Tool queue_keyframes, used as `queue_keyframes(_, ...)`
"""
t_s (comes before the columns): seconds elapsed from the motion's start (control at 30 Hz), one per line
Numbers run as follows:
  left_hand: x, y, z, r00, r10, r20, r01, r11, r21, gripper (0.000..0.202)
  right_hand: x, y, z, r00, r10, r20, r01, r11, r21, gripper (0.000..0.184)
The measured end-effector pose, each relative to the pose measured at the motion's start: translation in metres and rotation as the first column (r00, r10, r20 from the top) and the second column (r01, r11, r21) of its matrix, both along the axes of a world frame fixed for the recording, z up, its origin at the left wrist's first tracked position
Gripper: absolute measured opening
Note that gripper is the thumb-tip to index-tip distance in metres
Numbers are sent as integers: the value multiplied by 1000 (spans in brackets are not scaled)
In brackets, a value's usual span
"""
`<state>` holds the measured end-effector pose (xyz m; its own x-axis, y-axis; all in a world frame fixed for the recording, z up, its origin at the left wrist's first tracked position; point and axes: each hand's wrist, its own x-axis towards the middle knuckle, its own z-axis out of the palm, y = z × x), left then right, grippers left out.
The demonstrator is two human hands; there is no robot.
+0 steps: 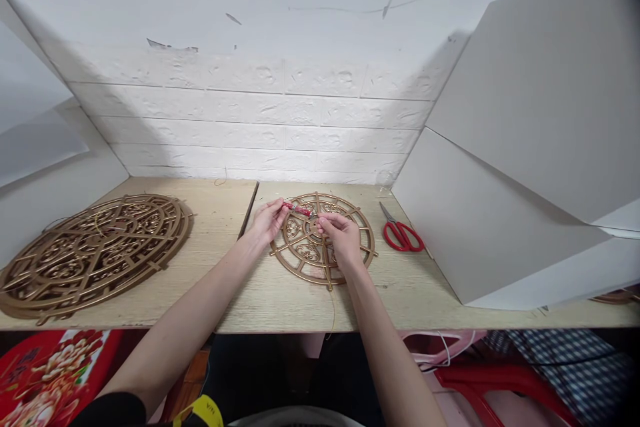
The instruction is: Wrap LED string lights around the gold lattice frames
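Note:
My left hand point(271, 219) is closed, its thumb and fingertips pinching a slim red tube point(302, 211). This tube is shaped like a lighter, with a pale patch and a silvery right end. My right hand point(340, 233) is closed just right of that end, fingertips pressed together; what they hold is too small to make out. Beneath both hands a round gold openwork panel point(306, 273) with scrolls and spokes lies flat on the table. A thin yellowish cord point(333, 313) runs from the panel over the table's front edge.
Red-handled scissors point(403, 236) lie right of the panel, blades pointing away. Several similar gold panels point(100, 250) are stacked at the left. White boards point(520, 213) stand at the right, and a white brick-patterned wall point(300, 113) closes off the back.

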<state>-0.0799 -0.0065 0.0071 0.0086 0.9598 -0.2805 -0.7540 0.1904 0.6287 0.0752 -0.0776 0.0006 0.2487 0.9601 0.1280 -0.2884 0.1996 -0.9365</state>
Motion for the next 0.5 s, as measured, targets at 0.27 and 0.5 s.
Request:
queue_keyframes(0.27, 0, -1, 0, 1000, -9, 22, 10, 1000, -8, 15, 1, 0, 1, 996, -52, 78, 53, 999, -12, 22)
queue_keyframes(0.5, 1, -2, 0, 1000, 2, -11, -2, 1000, 10, 16, -3, 5, -5, 999, -52, 13, 52, 999, 9, 24)
